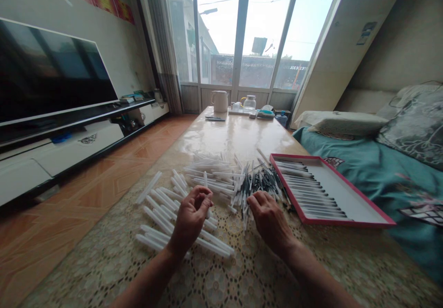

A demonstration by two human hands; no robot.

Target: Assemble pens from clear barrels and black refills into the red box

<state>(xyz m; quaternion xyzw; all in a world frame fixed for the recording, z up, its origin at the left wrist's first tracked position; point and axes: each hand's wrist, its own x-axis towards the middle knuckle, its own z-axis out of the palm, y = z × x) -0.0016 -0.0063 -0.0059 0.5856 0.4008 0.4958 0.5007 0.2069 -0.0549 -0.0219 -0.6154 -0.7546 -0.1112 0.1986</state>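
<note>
My left hand (192,213) is closed around a translucent white pen barrel (205,179), which stands upright out of the fist. More white pen barrels (162,211) lie loose around and under that hand. To the right, my right hand (272,220) has its fingers pinched together at the near edge of a pile of thin pen refills (259,181) with dark parts. What the fingertips grip is hidden. Beside the pile, a shallow pink-rimmed box (349,225) holds a row of pens (311,192) with dark ends.
A patterned cover lies on the long table (221,280). At its far end stand a beige kettle (219,101), a glass pot (249,103) and a pack with a blue lid (266,111). A teal-covered couch (367,165) borders the right side; a TV cabinet (76,146) is left.
</note>
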